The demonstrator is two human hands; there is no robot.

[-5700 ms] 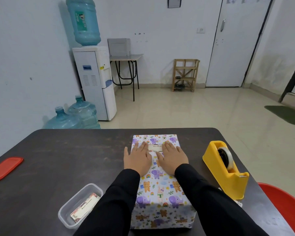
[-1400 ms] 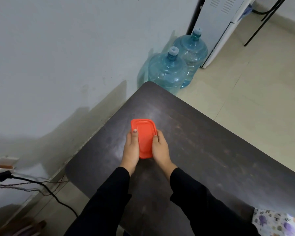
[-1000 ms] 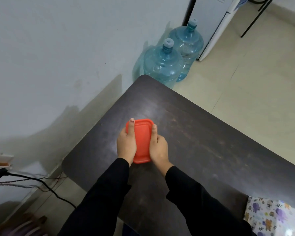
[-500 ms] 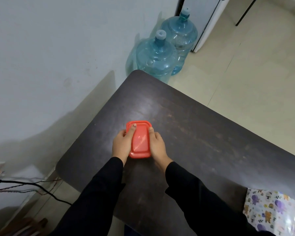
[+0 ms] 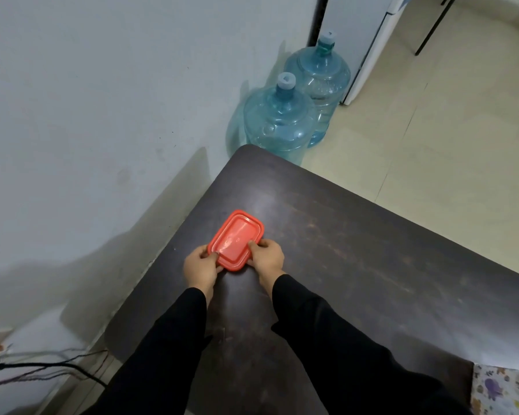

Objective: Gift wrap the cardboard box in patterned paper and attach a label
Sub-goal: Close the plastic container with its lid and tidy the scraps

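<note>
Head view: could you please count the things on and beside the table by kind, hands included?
Red lid: 1
Wrapped box: 1
Blue water bottles: 2
Hands, left hand and right hand, both gripping the lid: 2
Total: 6

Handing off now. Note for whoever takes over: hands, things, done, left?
Hands: left hand and right hand both grip the near end of the red lid, at the left end of the table.
Things: wrapped box at bottom right, only a papered corner shows.
Done: paper is on, judging by that corner.
Left: label and any container for the lid are out of view; check the label.
</note>
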